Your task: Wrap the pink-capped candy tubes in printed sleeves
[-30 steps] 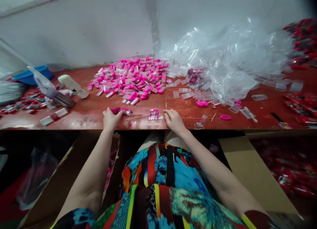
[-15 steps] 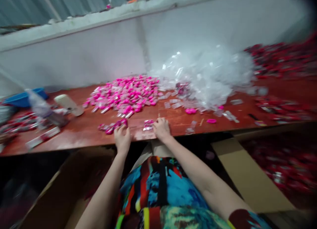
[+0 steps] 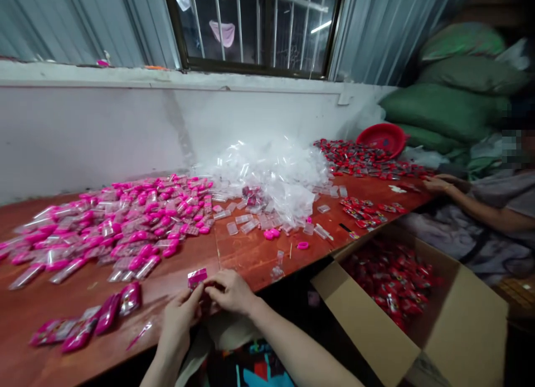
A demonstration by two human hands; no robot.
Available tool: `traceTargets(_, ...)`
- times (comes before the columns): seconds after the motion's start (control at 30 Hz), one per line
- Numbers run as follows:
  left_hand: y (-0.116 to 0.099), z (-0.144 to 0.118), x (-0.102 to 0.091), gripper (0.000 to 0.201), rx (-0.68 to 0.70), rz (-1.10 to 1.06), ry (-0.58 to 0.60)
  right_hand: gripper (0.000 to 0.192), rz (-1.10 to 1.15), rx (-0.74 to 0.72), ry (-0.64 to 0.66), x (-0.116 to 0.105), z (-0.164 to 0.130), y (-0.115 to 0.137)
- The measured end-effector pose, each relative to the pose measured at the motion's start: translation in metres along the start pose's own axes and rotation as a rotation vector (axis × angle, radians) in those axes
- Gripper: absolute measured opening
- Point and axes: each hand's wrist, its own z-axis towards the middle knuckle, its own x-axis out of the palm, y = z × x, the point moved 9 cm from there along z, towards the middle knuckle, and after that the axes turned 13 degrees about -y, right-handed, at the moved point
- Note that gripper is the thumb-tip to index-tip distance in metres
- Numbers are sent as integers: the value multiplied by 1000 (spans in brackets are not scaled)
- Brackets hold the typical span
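Note:
My left hand (image 3: 180, 314) and my right hand (image 3: 232, 291) meet at the table's front edge, fingers pinched together. What they hold between their fingertips is too small and hidden to make out. Just beyond the fingers lies a shiny pink wrapper (image 3: 197, 277). To the left, several filled pink packets (image 3: 107, 313) lie in a row, with a thin pink and clear strip (image 3: 139, 335) nearer my left hand. Behind them spreads a large heap of pink-capped clear plastic pieces (image 3: 137, 219).
Clear plastic bags (image 3: 271, 175) and loose clear cases (image 3: 249, 226) lie mid-table. Red packets (image 3: 363, 211), a red basin (image 3: 382, 140) and an open carton (image 3: 368, 334) are at right. A co-worker's hands (image 3: 438, 183) rest at the far-right table edge.
My view has swung to the right, bringing the window, basin and co-worker into sight. My hands, apart before, have come together; the left has moved away from the row of pink packets.

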Motion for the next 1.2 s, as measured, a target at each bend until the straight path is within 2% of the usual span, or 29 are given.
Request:
traceTargets(0.1, 11, 5, 0, 72, -89, -146, -22, 14, 72, 101, -38, -4, 2, -12)
traceTargets(0.3, 20, 13, 17, 58, -109, -112, 35, 28, 174, 244, -115, -15, -4, -35)
traceTargets(0.4, 30, 19, 19, 50, -154, -107, 49, 30, 183, 290, -150, -17, -10, -43)
traceTargets(0.5, 36, 22, 18, 46, -185, -48, 118, 28, 193, 329, -144, -17, -16, -41)
traceTargets(0.63, 22, 22, 15, 51, -97, 33, 229, 19, 160, 404, -139, -22, -23, -30)
traceTargets(0.77, 6, 23, 17, 38, 38, 94, 264, 19, 185, 464, -159, -22, -30, -24)
traceTargets(0.87, 7, 24, 20, 36, 56, 135, 268, 16, 173, 481, -215, -22, -34, -27)
traceTargets(1.0, 15, 25, 19, 44, 32, 151, 238, 14, 129, 487, -249, -25, -34, -30)
traceTargets(1.07, 21, 25, 16, 48, 9, 159, 225, 21, 139, 504, -230, -25, -32, -32)
traceTargets(1.13, 29, 27, 12, 49, -30, 170, 200, 40, 164, 519, -192, -22, -28, -33)
traceTargets(1.2, 40, 29, 14, 50, -81, 198, 234, 60, 174, 528, -166, -19, -23, -34)
